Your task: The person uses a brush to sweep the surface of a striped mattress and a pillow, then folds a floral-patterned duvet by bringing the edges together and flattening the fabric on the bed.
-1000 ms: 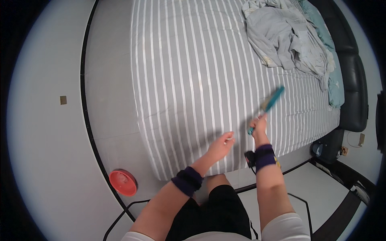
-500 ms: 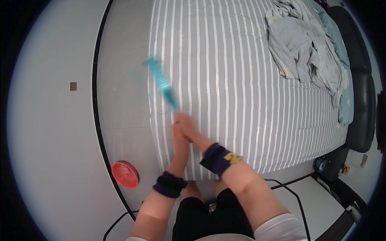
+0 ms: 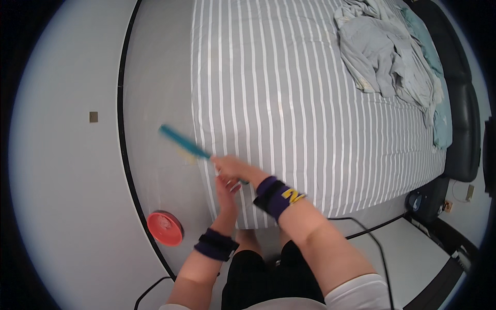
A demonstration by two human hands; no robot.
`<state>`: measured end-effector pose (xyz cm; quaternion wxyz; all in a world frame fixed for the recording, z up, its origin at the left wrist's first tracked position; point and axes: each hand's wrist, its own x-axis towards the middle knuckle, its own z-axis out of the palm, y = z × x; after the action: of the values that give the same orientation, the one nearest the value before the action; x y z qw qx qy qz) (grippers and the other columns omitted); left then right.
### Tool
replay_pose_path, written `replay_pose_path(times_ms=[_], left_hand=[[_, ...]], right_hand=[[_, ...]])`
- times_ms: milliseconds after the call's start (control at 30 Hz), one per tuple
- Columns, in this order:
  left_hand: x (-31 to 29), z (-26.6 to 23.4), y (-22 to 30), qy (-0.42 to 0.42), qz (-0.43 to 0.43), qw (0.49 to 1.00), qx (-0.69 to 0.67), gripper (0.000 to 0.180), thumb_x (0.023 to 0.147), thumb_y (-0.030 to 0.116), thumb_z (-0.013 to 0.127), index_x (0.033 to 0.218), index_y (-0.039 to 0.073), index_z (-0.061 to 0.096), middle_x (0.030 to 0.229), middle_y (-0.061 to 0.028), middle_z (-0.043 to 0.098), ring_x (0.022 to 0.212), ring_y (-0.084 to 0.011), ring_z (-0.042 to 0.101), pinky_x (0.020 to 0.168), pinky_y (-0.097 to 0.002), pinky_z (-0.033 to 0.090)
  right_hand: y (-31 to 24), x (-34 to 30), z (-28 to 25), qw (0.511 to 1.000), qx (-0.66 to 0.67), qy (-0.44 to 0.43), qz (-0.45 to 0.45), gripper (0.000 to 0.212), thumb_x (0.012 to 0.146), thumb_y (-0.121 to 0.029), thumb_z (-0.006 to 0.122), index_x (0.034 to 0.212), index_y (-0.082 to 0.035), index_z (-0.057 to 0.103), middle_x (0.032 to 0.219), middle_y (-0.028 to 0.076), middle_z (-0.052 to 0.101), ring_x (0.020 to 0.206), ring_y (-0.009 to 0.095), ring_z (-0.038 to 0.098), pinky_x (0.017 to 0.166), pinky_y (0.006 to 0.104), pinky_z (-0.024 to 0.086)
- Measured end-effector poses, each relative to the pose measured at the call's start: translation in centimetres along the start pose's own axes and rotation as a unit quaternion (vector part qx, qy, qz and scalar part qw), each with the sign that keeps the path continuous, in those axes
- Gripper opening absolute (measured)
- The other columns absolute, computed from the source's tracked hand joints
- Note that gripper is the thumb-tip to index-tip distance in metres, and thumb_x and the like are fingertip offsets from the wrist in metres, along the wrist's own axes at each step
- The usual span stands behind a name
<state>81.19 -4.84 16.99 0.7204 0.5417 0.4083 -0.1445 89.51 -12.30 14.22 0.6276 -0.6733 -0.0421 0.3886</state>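
At the bed edge (image 3: pixel 198 111), we grip a blue-green brush (image 3: pixel 183 141) with our right hand (image 3: pixel 230 168), its head over the floor (image 3: pixel 157 82); our left hand (image 3: pixel 226 196) is just beside, its grip we cannot tell.

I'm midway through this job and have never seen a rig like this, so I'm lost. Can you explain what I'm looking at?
There is no machine here: these are a person's own bare hands. The view comes from the left of two wide cameras worn on the head, looking down, so straight edges bend near the rim.

The right hand holds a teal brush by its handle. The left hand is just below; I cannot tell whether it touches the handle.

In front is a bed with a striped sheet. A crumpled gray blanket lies toward the black headboard. On the floor at left is a red basin with something pale inside, too small to make out.
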Motion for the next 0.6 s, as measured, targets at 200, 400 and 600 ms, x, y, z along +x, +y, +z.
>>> replay_pose_path(times_ms=[200, 400, 600], left_hand=[[-3.5, -3.3, -1.3, -0.062, 0.004, 0.997, -0.044, 0.033, 0.093, 0.045, 0.039, 0.098, 0.015, 0.051, 0.073, 0.0046, 0.048, 0.068, -0.0079, 0.049, 0.057, -0.0262, 0.040], [-7.6, 2.0, -4.0, -0.193, 0.008, 0.979, 0.060, 0.033, 0.096, 0.043, 0.031, 0.083, 0.016, 0.045, 0.063, 0.0077, 0.038, 0.061, -0.0056, 0.041, 0.056, -0.0238, 0.034], [-10.9, 9.4, -7.9, -0.265, -0.008, 0.927, 0.266, 0.052, 0.096, 0.049, 0.027, 0.122, 0.008, 0.046, 0.101, -0.0035, 0.056, 0.085, -0.0133, 0.053, 0.074, -0.0294, 0.044]], right_hand=[[-0.3, -7.9, 4.9, 0.968, 0.244, 0.062, 0.025, 0.035, 0.089, -0.020, 0.046, 0.121, -0.005, 0.048, 0.070, 0.006, 0.056, 0.053, 0.015, 0.053, 0.048, 0.0287, 0.043], [1.8, -15.1, 1.6, 0.928, 0.306, 0.214, -0.012, 0.034, 0.093, -0.027, 0.046, 0.120, -0.007, 0.049, 0.058, 0.001, 0.050, 0.044, 0.007, 0.045, 0.041, 0.0252, 0.037], [6.3, -22.1, -5.2, 0.860, 0.350, 0.366, 0.059, 0.042, 0.090, -0.036, 0.053, 0.116, -0.002, 0.051, 0.070, 0.007, 0.059, 0.047, 0.011, 0.052, 0.043, 0.0269, 0.041]])
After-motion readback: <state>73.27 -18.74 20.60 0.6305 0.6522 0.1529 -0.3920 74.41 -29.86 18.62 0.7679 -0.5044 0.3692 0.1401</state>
